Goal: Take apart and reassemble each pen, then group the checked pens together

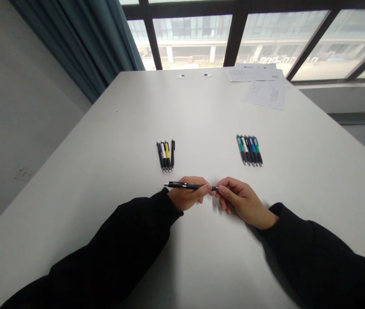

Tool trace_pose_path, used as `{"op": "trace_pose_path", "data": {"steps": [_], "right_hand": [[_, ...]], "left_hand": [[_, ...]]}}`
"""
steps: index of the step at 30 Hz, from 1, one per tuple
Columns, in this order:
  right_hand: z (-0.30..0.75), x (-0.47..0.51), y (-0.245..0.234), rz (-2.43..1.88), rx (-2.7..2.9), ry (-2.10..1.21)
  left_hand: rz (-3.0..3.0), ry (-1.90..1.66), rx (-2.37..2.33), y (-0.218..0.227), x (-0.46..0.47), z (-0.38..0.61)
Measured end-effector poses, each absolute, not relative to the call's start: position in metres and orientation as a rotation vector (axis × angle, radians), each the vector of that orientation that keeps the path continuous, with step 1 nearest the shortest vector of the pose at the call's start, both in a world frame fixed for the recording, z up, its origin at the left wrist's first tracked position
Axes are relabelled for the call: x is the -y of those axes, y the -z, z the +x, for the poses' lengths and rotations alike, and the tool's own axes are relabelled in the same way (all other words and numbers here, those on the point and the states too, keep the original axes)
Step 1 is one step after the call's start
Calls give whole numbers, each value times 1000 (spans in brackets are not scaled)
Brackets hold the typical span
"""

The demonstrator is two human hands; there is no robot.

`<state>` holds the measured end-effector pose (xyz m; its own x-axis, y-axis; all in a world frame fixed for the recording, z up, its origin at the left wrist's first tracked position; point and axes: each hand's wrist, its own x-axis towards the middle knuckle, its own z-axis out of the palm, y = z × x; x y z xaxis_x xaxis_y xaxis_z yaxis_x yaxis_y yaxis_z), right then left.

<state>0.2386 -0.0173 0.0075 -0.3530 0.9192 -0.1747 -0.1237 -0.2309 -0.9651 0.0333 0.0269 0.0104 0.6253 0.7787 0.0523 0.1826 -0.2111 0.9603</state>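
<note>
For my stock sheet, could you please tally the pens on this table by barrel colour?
Green pens: 2
Blue pen: 1
Yellow pen: 1
White pens: 2
Black pens: 4, including the held pen between the left hand and right hand; the tightly packed left cluster may hide another.
Total: 10

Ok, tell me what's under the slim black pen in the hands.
Only bare white table shows beneath the slim black pen. The left hand wraps its middle and the right hand pinches its end, hiding the surface there.
</note>
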Motion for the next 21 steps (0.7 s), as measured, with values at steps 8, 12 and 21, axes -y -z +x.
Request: {"op": "trace_pose_path", "data": {"steps": [8, 12, 21], "right_hand": [[238, 19, -7, -1077, 1193, -1495], [239, 21, -10, -1058, 1219, -1468], [240, 22, -12, -1215, 1379, -1445]], "left_hand": [[1645, -658, -817, -15, -28, 35], [1448, -608, -811, -17, -25, 37], [1185, -643, -752, -13, -18, 42]]}}
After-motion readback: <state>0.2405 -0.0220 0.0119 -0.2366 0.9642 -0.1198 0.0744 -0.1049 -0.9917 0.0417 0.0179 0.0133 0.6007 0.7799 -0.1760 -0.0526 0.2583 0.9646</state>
